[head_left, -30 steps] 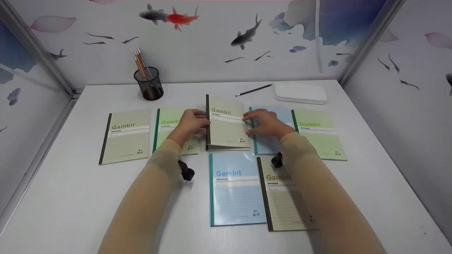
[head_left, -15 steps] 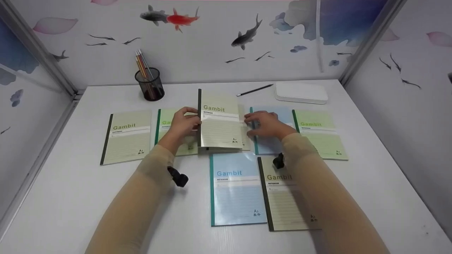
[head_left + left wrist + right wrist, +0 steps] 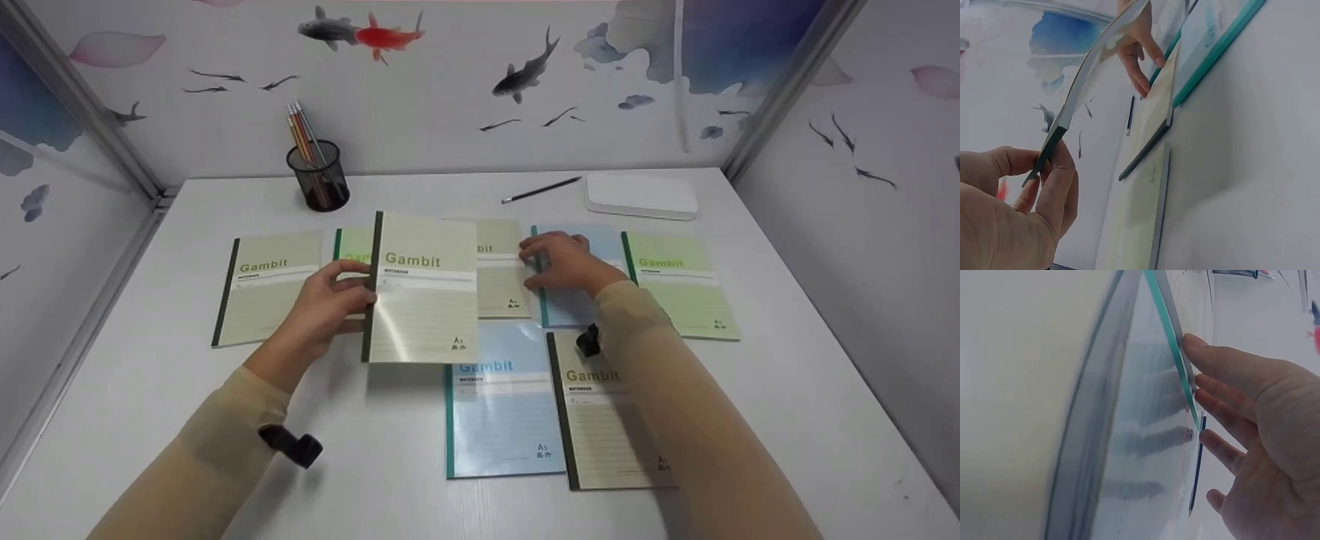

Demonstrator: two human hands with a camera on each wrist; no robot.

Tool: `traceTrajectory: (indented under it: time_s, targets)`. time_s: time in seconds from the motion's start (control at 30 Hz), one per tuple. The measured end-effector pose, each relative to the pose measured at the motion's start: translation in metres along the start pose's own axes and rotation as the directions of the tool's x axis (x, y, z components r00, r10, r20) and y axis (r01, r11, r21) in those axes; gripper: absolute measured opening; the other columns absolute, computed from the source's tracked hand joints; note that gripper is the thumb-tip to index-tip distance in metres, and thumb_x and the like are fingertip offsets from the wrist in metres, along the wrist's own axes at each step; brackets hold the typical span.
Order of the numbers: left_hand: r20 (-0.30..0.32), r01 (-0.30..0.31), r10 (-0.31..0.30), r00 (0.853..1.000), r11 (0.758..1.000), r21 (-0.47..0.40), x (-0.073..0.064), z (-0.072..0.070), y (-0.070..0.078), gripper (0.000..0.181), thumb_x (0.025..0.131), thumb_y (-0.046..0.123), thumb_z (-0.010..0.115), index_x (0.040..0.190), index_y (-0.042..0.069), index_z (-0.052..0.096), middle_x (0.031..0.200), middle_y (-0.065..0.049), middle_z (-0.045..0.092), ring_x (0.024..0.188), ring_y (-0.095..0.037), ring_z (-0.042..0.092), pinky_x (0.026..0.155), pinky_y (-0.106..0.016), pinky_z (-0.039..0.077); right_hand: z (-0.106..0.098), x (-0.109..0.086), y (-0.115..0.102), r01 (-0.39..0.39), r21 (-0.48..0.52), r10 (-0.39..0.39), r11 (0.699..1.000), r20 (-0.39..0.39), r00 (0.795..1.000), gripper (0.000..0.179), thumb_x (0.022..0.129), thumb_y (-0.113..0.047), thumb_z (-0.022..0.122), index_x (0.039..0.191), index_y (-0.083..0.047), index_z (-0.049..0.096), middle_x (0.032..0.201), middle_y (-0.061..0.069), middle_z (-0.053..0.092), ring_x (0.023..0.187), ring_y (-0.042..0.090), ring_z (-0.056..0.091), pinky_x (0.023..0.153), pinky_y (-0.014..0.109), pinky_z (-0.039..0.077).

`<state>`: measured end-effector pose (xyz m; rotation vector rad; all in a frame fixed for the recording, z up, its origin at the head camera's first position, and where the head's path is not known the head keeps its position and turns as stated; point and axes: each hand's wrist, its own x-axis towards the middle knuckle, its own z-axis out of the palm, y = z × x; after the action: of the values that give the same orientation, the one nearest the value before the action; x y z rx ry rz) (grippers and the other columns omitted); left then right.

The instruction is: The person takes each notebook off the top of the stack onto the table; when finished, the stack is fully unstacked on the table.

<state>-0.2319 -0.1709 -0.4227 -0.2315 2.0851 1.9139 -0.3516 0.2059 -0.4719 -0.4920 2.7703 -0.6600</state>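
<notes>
My left hand (image 3: 319,311) pinches a beige Gambit notebook (image 3: 425,300) by its dark spine, thumb on the cover and fingers behind. In the left wrist view this notebook (image 3: 1075,84) is raised above the table, its pages bending. A second beige notebook (image 3: 504,274) lies flat behind it, partly covered. My right hand (image 3: 562,262) is at that one's right edge, fingers loosely bent over the spine side of a blue notebook (image 3: 577,307). The right wrist view shows its fingertips beside the teal spine (image 3: 1174,337). A green notebook (image 3: 351,244) is mostly hidden behind the raised one.
More notebooks lie around: beige (image 3: 266,292) at left, green (image 3: 682,292) at right, blue (image 3: 506,427) and beige (image 3: 607,442) in front. Along the back stand a mesh cup (image 3: 319,176) of pencils, a dark pencil (image 3: 541,190) and a white case (image 3: 640,196).
My left hand has lifted the top beige notebook off the other beige one and carried it left and toward me. The right hand has stayed in place.
</notes>
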Motion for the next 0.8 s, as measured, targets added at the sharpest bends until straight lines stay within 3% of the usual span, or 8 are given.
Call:
traceTrajectory:
  time_s: [0.2,0.43,0.63,0.8]
  targets:
    - [0.015,0.03,-0.031,0.999,0.999,0.028,-0.039,-0.014,-0.024,0.048,0.096,0.004,0.062,0.141,0.007,0.046,0.14,-0.015,0.063,0.096,-0.016,0.071,0.078,-0.034,0.062,-0.001,0.001,-0.001,-0.014,0.013,0.014,1.0,0.002,1.0,0.052,0.085,-0.026,0.086,0.133,-0.017,0.069,0.156,-0.003,0.052,0.152,0.026,0.036,0.126,0.061,0.009]
    - [0.017,0.067,-0.068,0.998,0.997,0.04,-0.074,-0.015,-0.047,0.048,0.094,0.003,0.065,0.138,0.007,0.047,0.131,-0.012,0.066,0.094,-0.019,0.072,0.076,-0.037,0.063,0.0,0.0,0.001,-0.033,0.033,0.033,0.999,0.002,0.999,0.051,0.085,-0.026,0.086,0.132,-0.018,0.069,0.156,-0.005,0.052,0.152,0.026,0.037,0.127,0.058,0.009]
    - [0.024,0.112,-0.113,0.993,0.993,0.045,-0.094,-0.024,-0.064,0.051,0.093,0.004,0.067,0.139,0.006,0.045,0.124,-0.01,0.068,0.093,-0.02,0.073,0.075,-0.039,0.063,0.0,0.001,0.0,-0.027,0.033,0.027,0.999,0.009,1.0,0.051,0.085,-0.027,0.086,0.132,-0.019,0.069,0.156,-0.005,0.052,0.152,0.026,0.037,0.128,0.058,0.009]
    - [0.016,0.144,-0.146,0.989,0.988,0.057,-0.102,-0.03,-0.073,0.051,0.092,0.005,0.067,0.138,0.006,0.043,0.123,-0.008,0.069,0.094,-0.02,0.073,0.074,-0.039,0.063,-0.003,-0.002,0.001,0.002,0.016,-0.002,1.0,0.008,1.0,0.049,0.086,-0.025,0.086,0.131,-0.016,0.071,0.156,-0.002,0.053,0.152,0.027,0.038,0.125,0.062,0.011]
